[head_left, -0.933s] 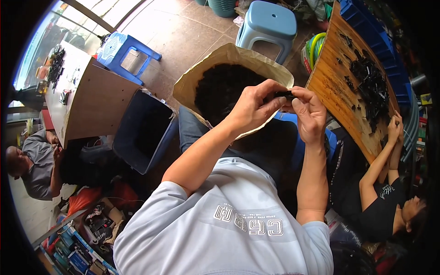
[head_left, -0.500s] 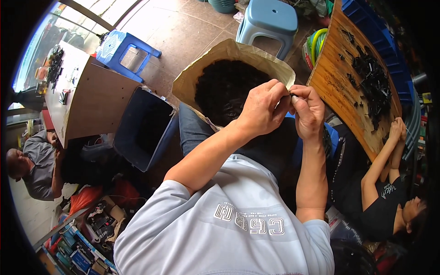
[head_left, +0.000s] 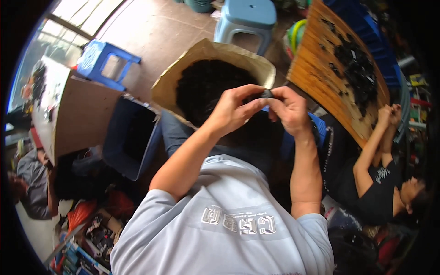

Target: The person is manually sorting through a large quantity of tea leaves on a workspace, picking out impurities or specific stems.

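Note:
A small black part (head_left: 266, 93) sits between the fingertips of my two hands. My left hand (head_left: 234, 109) pinches it from the left, thumb and forefinger closed on it. My right hand (head_left: 291, 111) grips the same part from the right, with its other fingers curled under. Both hands are over the near right rim of a paper-like tan sack (head_left: 163, 85), which stands open in front of me. Inside the sack lies a heap of black pieces (head_left: 206, 85), too dark to make out singly. The part's exact kind cannot be told.
To the right, a wooden table (head_left: 306, 64) bears loose black parts (head_left: 355, 64); a co-worker's hands (head_left: 389, 112) are at its edge. A dark blue bin (head_left: 126, 137) stands left of the sack. Blue stools (head_left: 250, 16) are beyond. Another person (head_left: 34, 183) sits far left.
My fingers have shifted their grip, and the black part now shows more clearly between them. The whole view has moved, so surroundings appear farther left.

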Tool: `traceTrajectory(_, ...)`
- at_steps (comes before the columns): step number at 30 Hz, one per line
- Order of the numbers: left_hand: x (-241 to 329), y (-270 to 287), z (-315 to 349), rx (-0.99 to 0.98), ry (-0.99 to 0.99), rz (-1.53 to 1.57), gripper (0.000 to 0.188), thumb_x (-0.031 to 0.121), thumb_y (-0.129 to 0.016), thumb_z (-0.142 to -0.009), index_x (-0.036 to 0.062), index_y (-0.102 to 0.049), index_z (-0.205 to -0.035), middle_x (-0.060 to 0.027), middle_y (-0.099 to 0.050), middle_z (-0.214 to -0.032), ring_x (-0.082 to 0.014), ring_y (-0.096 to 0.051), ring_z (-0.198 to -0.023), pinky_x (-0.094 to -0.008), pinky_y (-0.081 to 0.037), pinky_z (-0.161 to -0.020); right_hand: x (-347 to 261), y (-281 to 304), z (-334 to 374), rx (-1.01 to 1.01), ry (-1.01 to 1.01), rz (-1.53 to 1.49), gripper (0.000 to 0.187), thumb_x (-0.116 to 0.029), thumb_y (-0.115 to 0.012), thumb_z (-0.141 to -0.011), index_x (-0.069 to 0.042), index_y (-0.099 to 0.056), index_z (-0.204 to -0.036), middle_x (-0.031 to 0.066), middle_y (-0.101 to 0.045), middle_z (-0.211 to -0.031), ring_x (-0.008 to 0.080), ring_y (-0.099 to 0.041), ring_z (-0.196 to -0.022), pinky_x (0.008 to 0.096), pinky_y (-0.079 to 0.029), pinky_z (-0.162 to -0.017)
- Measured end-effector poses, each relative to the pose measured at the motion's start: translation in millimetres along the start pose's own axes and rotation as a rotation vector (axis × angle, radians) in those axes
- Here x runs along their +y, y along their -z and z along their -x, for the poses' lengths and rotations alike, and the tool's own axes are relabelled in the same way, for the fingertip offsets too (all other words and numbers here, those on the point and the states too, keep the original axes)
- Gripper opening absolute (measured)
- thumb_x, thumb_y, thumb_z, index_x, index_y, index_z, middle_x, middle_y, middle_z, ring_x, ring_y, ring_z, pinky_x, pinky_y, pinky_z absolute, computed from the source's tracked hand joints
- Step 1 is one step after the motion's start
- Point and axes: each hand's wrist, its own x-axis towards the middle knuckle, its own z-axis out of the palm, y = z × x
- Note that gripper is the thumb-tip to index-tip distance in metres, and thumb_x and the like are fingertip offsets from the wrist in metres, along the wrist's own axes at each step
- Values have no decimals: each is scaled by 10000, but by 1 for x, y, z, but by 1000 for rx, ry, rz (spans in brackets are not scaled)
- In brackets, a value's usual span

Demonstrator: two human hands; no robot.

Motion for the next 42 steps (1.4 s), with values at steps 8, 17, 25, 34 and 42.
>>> traceTrajectory(8, 12, -2, -13, -88, -360, -509, 248, 52, -653, -783, -13, -644, -1023, -190, -657, -846, -272, -651, -696, -322, -510, -635, -12, 11, 11, -74, -21, 50, 142, -71, -576, -933, 46, -568, -1013, 61, -628, -759, 117, -621, -656, 243, -522, -614)
traceTrajectory(17, -1, -22, -31, 21, -331, -654, 282, 66, -644, -753, -28, -621, -1018, -164, -664, -759, -241, -658, -656, -312, -517, -628, -26, 26, -5, -105, -31, 386, 99, 1, -535, -905, 23, -574, -993, 42, -599, -729, 91, -569, -610, 239, -483, -558)
traceTrajectory(25, -32, 53, -34, 166, 16, 204, 240, 42, -466, -802, -14, -569, -1011, -132, -669, -904, -203, -651, -833, -308, -510, -736, -26, 174, -38, 669, 217, 1093, 328, -94, -632, -842, -37, -608, -1164, 116, -618, -1114, 164, -599, -731, 304, -495, -703)
traceTrajectory(34, -42, 70, -28, 174, 173, 517, 35, 66, -542, -860, 45, -567, -871, -58, -573, -784, -147, -554, -671, -340, -504, -681, 10, 255, -13, 723, 302, 1109, 269, -152, -562, -925, -33, -628, -1156, 113, -651, -1037, 238, -621, -936, 313, -480, -835)
traceTrajectory(42, 18, -26, -45, -70, -189, -291, 457, 139, -716, -849, 32, -552, -1262, -19, -639, -1057, -73, -508, -716, -243, -465, -630, -33, 97, 2, 400, -17, -214, 82, -159, -543, -952, -82, -530, -923, 17, -528, -647, 38, -370, -459, 177, -292, -416)
